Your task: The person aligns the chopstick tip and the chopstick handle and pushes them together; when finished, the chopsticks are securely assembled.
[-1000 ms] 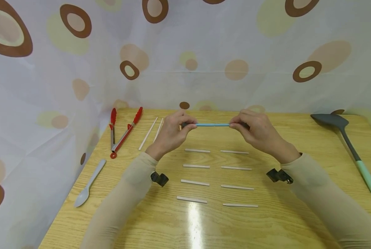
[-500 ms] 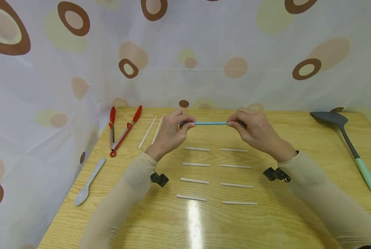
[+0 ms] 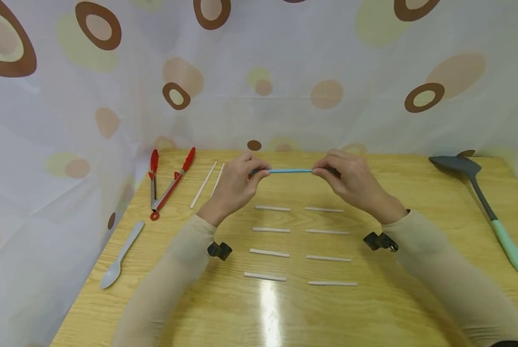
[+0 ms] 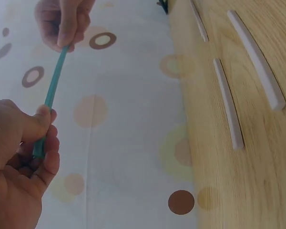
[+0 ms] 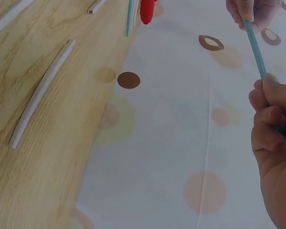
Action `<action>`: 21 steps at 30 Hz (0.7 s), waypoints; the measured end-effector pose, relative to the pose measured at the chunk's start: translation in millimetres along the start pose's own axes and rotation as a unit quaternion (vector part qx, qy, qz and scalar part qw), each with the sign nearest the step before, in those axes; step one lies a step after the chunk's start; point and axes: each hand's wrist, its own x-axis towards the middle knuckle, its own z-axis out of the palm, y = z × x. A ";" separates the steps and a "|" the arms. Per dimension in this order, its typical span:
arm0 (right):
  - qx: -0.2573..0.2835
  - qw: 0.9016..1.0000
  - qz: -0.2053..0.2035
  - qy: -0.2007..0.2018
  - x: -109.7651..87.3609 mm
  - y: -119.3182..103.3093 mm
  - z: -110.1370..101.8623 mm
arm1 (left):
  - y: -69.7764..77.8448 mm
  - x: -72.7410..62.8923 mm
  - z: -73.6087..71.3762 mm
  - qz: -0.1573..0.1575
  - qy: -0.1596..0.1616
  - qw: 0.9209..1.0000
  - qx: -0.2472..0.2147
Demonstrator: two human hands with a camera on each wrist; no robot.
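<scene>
A thin blue stick (image 3: 290, 170) is held level above the far part of the table, one hand toward each end. My left hand (image 3: 235, 185) pinches its left part between thumb and fingers; in the left wrist view a short end of the stick (image 4: 39, 148) pokes out below the thumb. On the other side, the thumb and fingertips of my right hand (image 3: 350, 178) grip it, and that end is hidden in the hand. The stick looks straight and unbroken between them. Nearer me lie short white sticks in two columns, among them a far left one (image 3: 273, 208) and a far right one (image 3: 324, 209).
Red-tipped tongs (image 3: 168, 193) lie spread at the far left, beside two longer thin sticks (image 3: 204, 185). A grey spoon (image 3: 122, 255) is near the table's left edge. A dark spatula with a mint handle (image 3: 480, 193) lies at right. A patterned curtain (image 3: 293, 120) hangs behind the table (image 3: 224, 308).
The head view has shifted slightly. My right hand has come a little closer to the left one, so slightly less blue stick shows between them. Both hands keep their grip.
</scene>
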 end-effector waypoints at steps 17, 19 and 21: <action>-0.050 0.997 0.040 0.044 2.2 15.1 6.2 | -7.0 -13.7 -5.7 -0.002 -0.057 0.990 0.125; -0.062 0.996 0.053 0.041 -0.4 16.7 5.4 | -8.9 -15.0 -6.0 -0.035 -0.066 0.990 0.116; -0.067 0.996 0.058 0.033 -3.0 18.5 5.8 | -11.3 -16.3 -5.2 -0.067 -0.071 0.989 0.112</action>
